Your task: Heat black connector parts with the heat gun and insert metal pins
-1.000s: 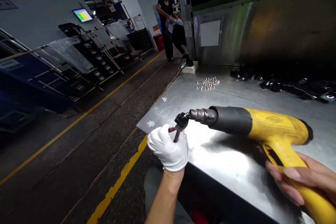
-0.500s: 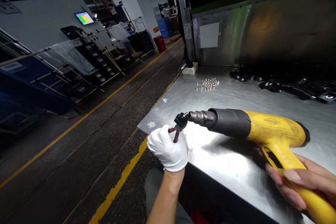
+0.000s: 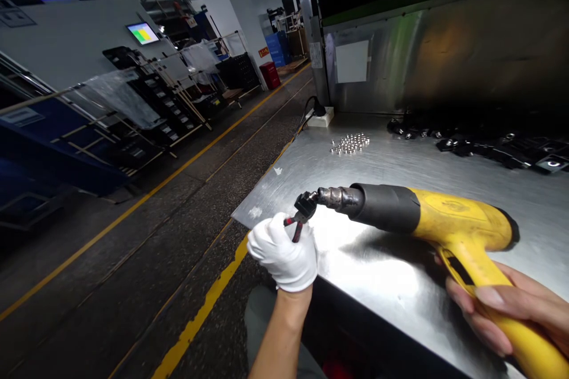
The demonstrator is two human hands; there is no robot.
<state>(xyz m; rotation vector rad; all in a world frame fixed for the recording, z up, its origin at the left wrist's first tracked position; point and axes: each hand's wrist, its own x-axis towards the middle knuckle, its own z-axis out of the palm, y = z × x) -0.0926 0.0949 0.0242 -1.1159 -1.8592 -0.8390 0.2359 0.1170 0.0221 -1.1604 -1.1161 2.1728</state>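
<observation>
The left hand hides the ends of the pliers. The bottom edge cuts off the gun, the right edge the right hand. Shadow blurs the black parts; the label is too small to read.

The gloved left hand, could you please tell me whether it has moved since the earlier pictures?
No, not noticeably: the gloved left hand keeps practically the same place beside the corner of the metal table.

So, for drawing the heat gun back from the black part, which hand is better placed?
Probably the right hand: it holds the yellow heat gun by its handle. The gloved left hand is occupied with a red-handled tool holding the black part.
</observation>
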